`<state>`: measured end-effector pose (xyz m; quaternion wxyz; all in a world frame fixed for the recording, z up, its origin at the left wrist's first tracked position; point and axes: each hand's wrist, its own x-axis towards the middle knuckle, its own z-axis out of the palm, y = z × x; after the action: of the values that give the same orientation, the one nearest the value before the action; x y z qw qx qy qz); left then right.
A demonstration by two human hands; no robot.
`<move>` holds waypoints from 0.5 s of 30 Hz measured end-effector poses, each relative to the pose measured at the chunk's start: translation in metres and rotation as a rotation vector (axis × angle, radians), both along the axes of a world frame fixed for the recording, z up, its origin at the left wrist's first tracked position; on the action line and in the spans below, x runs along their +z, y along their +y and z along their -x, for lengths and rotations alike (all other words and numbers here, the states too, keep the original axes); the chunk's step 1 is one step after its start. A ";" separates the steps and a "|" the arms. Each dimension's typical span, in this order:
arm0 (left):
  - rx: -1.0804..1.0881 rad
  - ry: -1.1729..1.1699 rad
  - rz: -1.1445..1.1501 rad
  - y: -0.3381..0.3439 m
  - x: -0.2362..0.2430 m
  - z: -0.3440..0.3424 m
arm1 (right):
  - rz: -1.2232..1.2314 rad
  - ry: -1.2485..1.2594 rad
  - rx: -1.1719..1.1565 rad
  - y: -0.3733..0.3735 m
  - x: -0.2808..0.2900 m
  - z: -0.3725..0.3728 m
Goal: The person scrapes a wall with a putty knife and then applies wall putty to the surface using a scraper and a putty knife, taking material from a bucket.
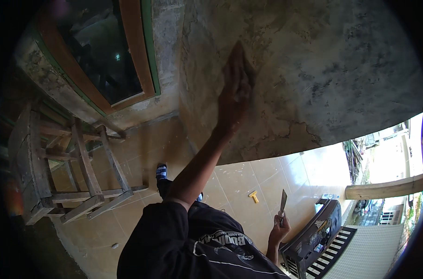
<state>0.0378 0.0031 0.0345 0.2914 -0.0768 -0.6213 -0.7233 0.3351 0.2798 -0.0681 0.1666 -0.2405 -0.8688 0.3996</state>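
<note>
My left hand (236, 90) is raised against the patchy grey wall (295, 83). Its fingers look stretched out along the plaster; dim light hides whether anything lies beneath the palm. Low on the right, my right hand (279, 227) is closed around the handle of a putty knife (283, 202), whose blade points upward, away from the wall. Around the left hand the wall surface is blotchy, with a cracked, peeling edge (297, 128) lower down.
A wooden frame with rungs (83, 162) stands at left, below a window (97, 46). On the tiled floor (230, 186) lies a yellow T-shaped thing (253, 196). A dark bench (334, 218) with objects on it stands at right, near a wooden post (383, 188).
</note>
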 end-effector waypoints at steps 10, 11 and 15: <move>0.072 -0.005 0.154 0.022 -0.033 -0.064 | 0.042 0.053 -0.031 0.006 -0.012 -0.016; 0.105 -0.138 0.117 0.012 -0.022 -0.054 | 0.016 0.048 -0.021 0.009 -0.016 -0.018; 0.134 -0.214 0.103 -0.017 -0.014 0.011 | 0.036 0.013 -0.004 -0.003 -0.008 -0.023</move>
<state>0.0268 -0.0144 0.0206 0.2667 0.0276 -0.6890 -0.6734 0.3576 0.2768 -0.0761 0.1687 -0.2425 -0.8598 0.4165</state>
